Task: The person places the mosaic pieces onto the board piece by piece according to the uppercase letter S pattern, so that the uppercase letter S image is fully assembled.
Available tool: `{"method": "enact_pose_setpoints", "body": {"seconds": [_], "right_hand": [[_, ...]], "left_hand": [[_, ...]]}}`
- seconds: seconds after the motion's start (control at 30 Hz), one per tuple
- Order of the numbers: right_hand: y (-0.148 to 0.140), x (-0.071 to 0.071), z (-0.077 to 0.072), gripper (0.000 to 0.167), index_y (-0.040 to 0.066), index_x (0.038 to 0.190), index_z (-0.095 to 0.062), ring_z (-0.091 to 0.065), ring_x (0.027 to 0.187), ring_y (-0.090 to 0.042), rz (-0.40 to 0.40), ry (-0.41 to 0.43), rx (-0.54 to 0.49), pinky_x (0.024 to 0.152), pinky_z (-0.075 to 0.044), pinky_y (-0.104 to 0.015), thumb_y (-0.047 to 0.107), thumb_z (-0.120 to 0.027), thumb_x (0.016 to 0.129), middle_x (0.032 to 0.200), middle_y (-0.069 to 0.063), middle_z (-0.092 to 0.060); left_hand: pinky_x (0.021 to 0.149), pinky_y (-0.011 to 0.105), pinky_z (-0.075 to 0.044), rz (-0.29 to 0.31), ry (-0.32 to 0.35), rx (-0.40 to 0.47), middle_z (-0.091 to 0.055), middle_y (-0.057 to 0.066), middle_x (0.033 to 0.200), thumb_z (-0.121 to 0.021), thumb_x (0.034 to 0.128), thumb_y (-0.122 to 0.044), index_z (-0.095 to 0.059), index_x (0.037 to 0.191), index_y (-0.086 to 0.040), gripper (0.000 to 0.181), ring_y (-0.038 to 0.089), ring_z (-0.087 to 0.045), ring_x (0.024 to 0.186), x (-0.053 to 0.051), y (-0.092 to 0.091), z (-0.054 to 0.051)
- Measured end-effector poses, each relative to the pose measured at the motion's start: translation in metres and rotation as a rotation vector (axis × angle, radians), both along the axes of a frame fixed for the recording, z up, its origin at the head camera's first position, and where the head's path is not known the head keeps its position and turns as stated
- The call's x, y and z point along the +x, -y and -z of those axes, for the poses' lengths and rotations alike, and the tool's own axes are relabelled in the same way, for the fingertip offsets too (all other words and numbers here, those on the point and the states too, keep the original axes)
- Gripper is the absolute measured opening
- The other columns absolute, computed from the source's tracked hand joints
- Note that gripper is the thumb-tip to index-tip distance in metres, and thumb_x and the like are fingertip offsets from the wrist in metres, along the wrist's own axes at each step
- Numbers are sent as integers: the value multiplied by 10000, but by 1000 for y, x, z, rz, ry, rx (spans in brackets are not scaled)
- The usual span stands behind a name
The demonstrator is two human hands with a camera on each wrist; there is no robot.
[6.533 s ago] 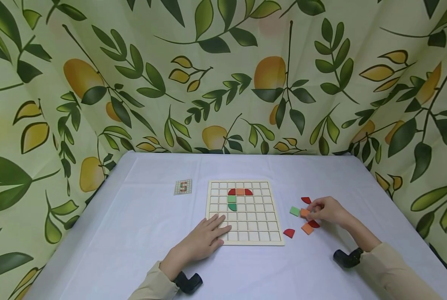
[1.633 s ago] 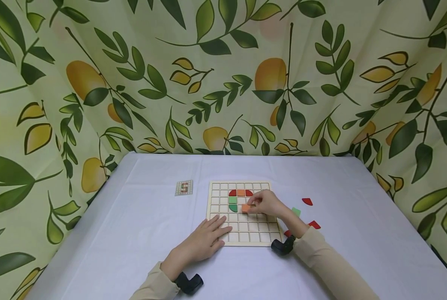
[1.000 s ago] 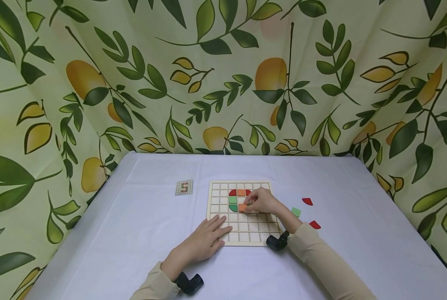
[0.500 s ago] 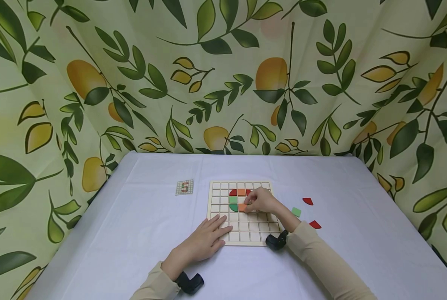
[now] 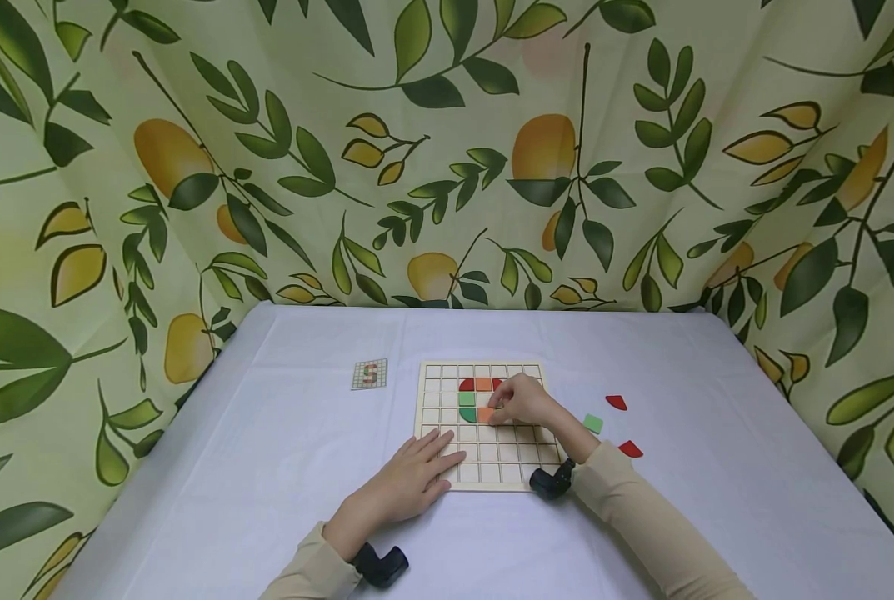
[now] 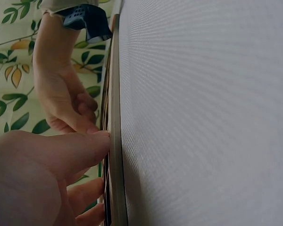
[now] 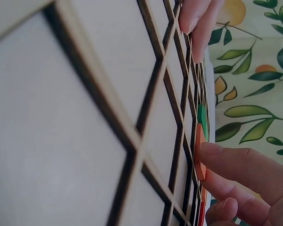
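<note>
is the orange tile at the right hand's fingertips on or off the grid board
On the grid board: the head view shows the orange tile beside the dark green piece. Whether it sits flush, I cannot tell.

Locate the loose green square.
Head view, right of center: the green square lies on the white tablecloth, between the grid board and two loose red pieces.

Orange square tile (image 5: pixel 484 416) flashing bright, pinched in right hand (image 5: pixel 523 400), right at central cell of pale grid board (image 5: pixel 487 458); board lying flat, left hand (image 5: pixel 405 477) resting on near-left part.
</note>
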State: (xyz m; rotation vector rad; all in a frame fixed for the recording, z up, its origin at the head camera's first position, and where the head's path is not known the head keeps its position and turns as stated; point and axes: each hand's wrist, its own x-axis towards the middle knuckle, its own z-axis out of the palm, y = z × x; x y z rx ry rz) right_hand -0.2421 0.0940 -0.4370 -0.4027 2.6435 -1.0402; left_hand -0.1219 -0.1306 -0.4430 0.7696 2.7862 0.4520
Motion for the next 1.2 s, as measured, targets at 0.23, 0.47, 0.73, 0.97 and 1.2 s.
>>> {"method": "enact_pose_setpoints", "body": {"seconds": [0.23, 0.47, 0.73, 0.97, 1.2], "right_hand": [[-1, 0, -1, 156, 30, 821, -750, -395, 617, -138, 2, 15, -42, 548, -290, -233, 91, -832, 703, 610, 28, -446], [-6, 3, -2, 162, 19, 831, -747, -389, 596, -127, -21, -5, -66, 537, -289, -220, 110, -823, 719, 595, 38, -446], [-13, 8, -6, 135, 4, 849, -742, -379, 581, -114, -30, -9, -95, 536, -308, -219, 100, -782, 764, 574, 48, -431], [-23, 14, -8, 158, 20, 864, -742, -406, 620, -132, 10, 7, -118, 550, -328, -223, 122, -794, 755, 595, 40, -443], [-35, 20, -13, 195, -11, 912, -733, -413, 673, -143, 29, 13, -125, 572, -329, -232, 110, -782, 768, 607, 33, -430]], "left_hand": [[1195, 565, -257, 6, -8, 2, -314, 38, 1599, -493, 994, -319, -464, 1434, -268, 444, 283, -251, 1506, 0, 1, 1], [1197, 563, -254, 6, -10, -1, -311, 33, 1601, -494, 992, -329, -457, 1437, -276, 450, 275, -249, 1508, 0, 1, 2], [1202, 563, -244, -5, 1, 1, -300, 26, 1606, -499, 989, -332, -453, 1440, -282, 456, 270, -236, 1513, 0, 1, 3], [1204, 561, -241, -8, -2, 1, -306, 32, 1603, -495, 991, -324, -458, 1437, -278, 450, 274, -239, 1511, 0, 1, 3], [1206, 561, -236, -5, -1, 13, -302, 33, 1604, -499, 990, -317, -458, 1438, -272, 452, 270, -234, 1514, 0, 1, 3]]}}
